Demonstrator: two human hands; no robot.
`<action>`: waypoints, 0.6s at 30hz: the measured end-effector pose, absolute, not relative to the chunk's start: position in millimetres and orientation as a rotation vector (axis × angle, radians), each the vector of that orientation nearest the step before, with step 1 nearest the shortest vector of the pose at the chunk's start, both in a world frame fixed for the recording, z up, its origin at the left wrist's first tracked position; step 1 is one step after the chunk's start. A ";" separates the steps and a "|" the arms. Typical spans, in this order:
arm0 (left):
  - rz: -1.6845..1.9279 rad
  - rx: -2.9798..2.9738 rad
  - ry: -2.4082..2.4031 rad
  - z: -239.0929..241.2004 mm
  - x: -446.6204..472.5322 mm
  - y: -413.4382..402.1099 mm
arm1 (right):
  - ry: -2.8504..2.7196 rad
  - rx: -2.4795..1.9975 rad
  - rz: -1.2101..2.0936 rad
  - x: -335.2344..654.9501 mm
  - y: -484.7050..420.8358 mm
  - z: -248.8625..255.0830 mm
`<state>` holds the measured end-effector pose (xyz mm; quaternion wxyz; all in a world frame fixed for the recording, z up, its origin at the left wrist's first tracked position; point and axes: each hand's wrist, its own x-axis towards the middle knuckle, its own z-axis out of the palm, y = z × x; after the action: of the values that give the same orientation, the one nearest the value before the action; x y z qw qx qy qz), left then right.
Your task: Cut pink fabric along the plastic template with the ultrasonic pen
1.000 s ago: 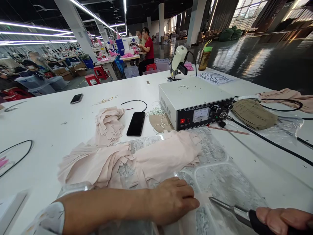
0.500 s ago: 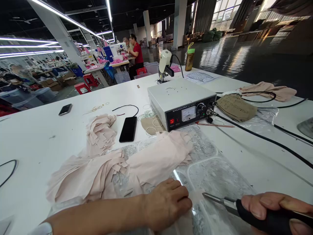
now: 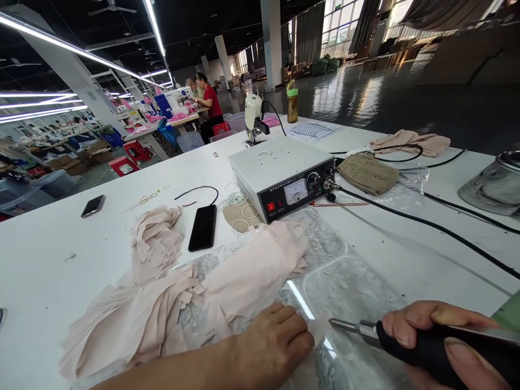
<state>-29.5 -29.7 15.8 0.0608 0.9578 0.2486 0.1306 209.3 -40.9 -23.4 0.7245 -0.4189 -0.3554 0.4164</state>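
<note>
The left hand (image 3: 276, 341) lies flat, fingers together and grasping nothing, pressing a small pale fabric piece (image 3: 319, 327) onto the clear sheet (image 3: 353, 287) at the near edge of the white surface (image 3: 60, 227). The right hand (image 3: 442, 341) is clenched around the black grip of a cutter (image 3: 406, 338), whose metal tip points left and meets the fabric piece just beside the left fingertips (image 3: 303, 338). The piece thus sits between the two hands, touching both the left hand and the tool tip.

Behind the left hand, a heap of pink fabric strips (image 3: 182, 298) spreads over the sheet, with a smaller pile (image 3: 156, 241) farther back. A dark phone (image 3: 202, 227) lies just right of that pile, and a second phone (image 3: 92, 206) is well apart to the left. A white control box (image 3: 280, 173) with a dial and knobs stands beyond the strips; a black cable (image 3: 426, 225) runs from its front toward the right. White rings (image 3: 233, 200) lie at its left side. A brown pattern stack (image 3: 368, 173) rests to its right, near more pink cloth (image 3: 410, 142). A bottle (image 3: 292, 103) stands at the far edge. A person in red (image 3: 211, 103) sits at another table in the background.
</note>
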 end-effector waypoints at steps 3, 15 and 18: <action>0.524 2.885 0.746 16.6 -28.4 -29.5 | -0.787 -0.907 0.905 207.2 -39.2 -19.0; 0.678 2.903 0.723 9.7 -28.9 -28.7 | -0.562 -0.786 1.038 192.7 -42.7 -4.3; 0.658 2.935 0.709 5.6 -28.3 -28.3 | -0.583 -0.773 1.067 197.4 -42.8 -8.2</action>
<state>-28.3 -28.3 5.6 0.0257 0.9494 0.2293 0.2129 197.4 -42.8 -8.2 0.7514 -0.3540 -0.2671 0.4887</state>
